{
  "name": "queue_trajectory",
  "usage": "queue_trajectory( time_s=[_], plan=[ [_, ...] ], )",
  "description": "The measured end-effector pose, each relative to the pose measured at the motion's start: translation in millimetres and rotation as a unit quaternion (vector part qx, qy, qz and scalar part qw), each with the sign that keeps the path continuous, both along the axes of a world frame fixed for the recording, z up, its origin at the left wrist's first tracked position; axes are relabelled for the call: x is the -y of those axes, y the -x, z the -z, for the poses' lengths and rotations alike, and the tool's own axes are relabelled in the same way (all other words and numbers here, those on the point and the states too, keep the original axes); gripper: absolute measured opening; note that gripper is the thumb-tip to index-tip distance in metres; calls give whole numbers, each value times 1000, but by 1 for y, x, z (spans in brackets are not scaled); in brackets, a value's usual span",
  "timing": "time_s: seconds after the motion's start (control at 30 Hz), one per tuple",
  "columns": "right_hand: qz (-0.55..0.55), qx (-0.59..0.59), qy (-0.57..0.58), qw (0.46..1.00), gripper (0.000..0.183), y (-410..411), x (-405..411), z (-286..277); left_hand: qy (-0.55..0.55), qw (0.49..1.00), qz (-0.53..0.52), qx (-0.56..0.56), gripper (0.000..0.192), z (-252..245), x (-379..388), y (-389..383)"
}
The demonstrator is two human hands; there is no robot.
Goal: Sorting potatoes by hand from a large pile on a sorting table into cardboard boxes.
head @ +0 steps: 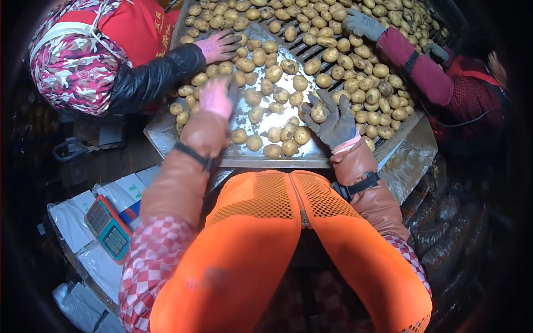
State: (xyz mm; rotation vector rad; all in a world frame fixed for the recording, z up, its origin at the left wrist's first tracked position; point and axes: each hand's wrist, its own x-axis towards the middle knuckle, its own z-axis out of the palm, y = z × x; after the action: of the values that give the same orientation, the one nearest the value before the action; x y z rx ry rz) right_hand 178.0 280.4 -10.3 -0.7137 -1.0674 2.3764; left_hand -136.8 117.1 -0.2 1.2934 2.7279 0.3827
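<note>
My left hand, in a pink glove with dark fingers, is blurred above the left side of a metal sorting tray. Potatoes lie around its fingers; whether it grips one cannot be told. My right hand wears a soiled grey-palmed glove, palm turned up. Its bent fingers hold one potato. Between my hands, loose potatoes are spread over the shiny metal, with a small group close to the near edge.
At left a co-worker's gloved hand touches potatoes; at right another person's grey glove does too. Slatted bars carry many potatoes at the back. A digital scale sits on white boxes at lower left. Wrapped cardboard juts out right.
</note>
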Motion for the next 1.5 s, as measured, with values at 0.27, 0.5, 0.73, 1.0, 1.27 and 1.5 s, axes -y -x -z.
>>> queue_trajectory(
  time_s=[0.27,0.5,0.73,1.0,1.27,1.5],
  plan=[
    [62,-94,172,979,65,-28,0,-19,62,990,126,-13,62,30,-1,-39],
    [111,119,183,969,57,-46,2,-20,43,998,-6,55,59,13,95,-43],
    [-66,-22,35,997,65,12,8,-35,59,996,-40,57,57,27,103,-63],
    [-118,137,-132,974,67,39,8,-43,25,996,45,75,59,22,50,-101],
    [-35,231,-255,938,55,39,-15,-29,-85,991,27,95,46,41,106,-66],
    [-19,231,-295,927,53,35,-36,-3,-92,994,41,53,30,15,100,-78]
  ],
)
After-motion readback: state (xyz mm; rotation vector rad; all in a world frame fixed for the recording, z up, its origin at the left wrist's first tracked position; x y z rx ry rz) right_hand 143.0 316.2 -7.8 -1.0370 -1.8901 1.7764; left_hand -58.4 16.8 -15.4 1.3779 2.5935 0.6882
